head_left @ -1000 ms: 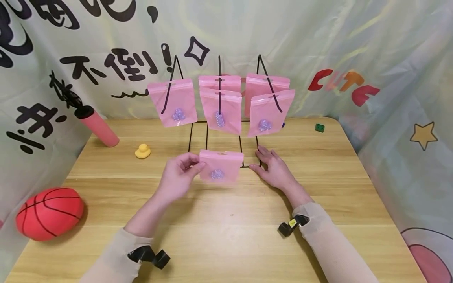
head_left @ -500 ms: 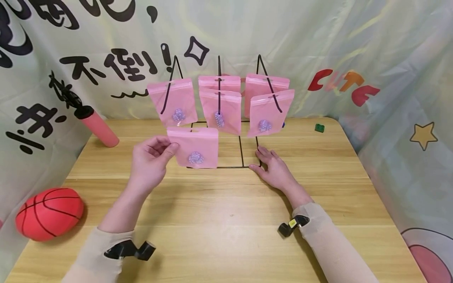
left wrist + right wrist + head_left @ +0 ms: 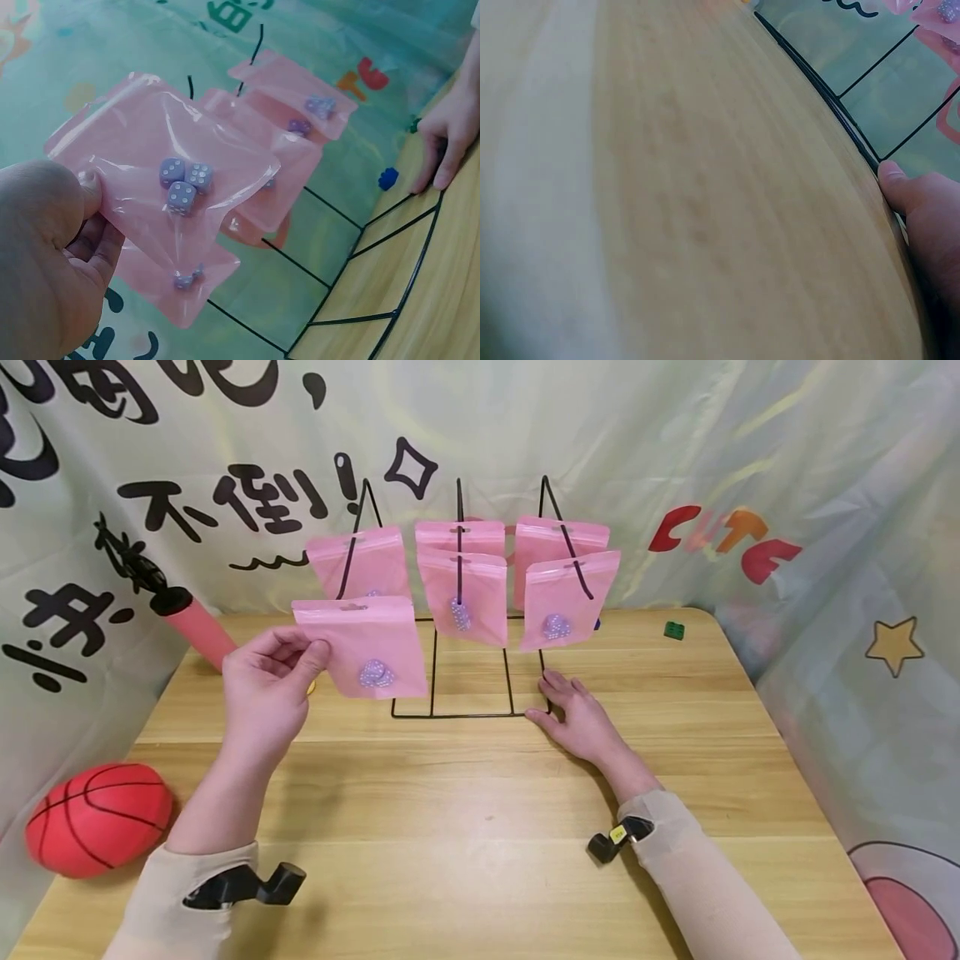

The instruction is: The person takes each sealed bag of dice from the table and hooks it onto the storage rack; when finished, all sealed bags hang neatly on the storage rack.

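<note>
My left hand (image 3: 266, 681) pinches the left edge of a pink bag (image 3: 367, 643) with three purple dice (image 3: 183, 182) inside, holding it up in front of the left hook of a black wire rack (image 3: 450, 714). Several more pink bags (image 3: 463, 595) with dice hang on the rack's three hooks. My right hand (image 3: 573, 718) lies flat on the table with its fingers on the rack's front right corner (image 3: 881, 161), holding nothing.
A red ball (image 3: 97, 818) lies at the table's left edge and a pink tube (image 3: 191, 622) leans at the back left. A small green block (image 3: 673, 629) sits at the back right. Printed curtains hang close behind the wooden table (image 3: 480, 827).
My left hand has lifted the pink bag from the front of the rack's base up and to the left, level with the left hook. The right hand has stayed put.
</note>
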Demonstrator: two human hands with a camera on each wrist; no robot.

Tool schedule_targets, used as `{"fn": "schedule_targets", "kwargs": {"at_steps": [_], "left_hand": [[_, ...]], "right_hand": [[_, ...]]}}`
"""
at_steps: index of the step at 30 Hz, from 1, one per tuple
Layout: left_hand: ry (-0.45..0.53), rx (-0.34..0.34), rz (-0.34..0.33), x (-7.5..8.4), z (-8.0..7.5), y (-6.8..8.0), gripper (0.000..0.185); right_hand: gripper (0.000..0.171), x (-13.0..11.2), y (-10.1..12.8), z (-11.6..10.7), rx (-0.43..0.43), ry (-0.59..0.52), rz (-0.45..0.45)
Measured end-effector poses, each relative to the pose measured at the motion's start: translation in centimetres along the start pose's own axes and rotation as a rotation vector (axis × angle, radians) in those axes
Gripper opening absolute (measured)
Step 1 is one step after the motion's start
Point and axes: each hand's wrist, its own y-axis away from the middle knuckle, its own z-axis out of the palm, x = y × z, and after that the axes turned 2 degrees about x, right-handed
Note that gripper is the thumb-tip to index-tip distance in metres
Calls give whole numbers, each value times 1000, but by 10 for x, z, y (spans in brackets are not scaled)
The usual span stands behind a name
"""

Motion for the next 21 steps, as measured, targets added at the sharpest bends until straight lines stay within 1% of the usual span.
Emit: {"fn": "schedule_targets", "kwargs": {"at_steps": [6,10,15,21], "left_hand": [[37,29,-22,-3,-6,-4,7],[35,46,-51,-6,-9,-5,6],[23,47,-83,-9,-11,-9,5],[30,50,-82,-17,-12,-16,6]], "right_hand": [[71,2,0,2,-2,10,1],[71,2,0,2,3,4,2],[72,3,1,2,3,5,4],[72,2,0,1,1,-3,5]]}}
